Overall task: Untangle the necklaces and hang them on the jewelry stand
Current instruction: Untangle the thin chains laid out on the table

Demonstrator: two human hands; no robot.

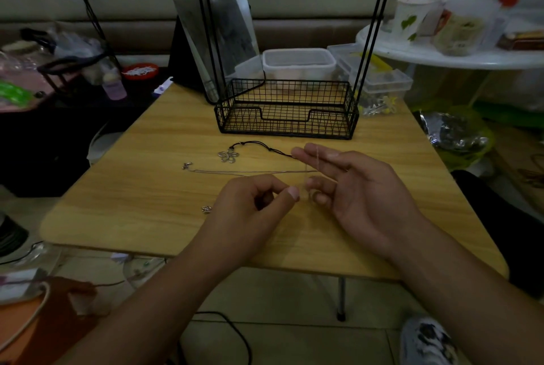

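Thin chain [235,171]: lies across the middle of the wooden surface [147,188], clasp at its left end.
Flower pendant [229,156]: on a black cord [265,149], just above the chain.
Left hand [253,205]: lower centre, fingers curled, thumb and forefinger pinching a faint fine strand [306,176].
Jewelry stand [287,108]: upper centre, wire basket base, hooks at the frame's top edge.
Right hand [353,188]: right of centre, top fingers straight, the strand draped over them, lower fingers bent.

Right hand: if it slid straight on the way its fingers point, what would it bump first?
Probably the black cord at the right hand's fingertips, then the flower pendant further along; height above the table is unclear.
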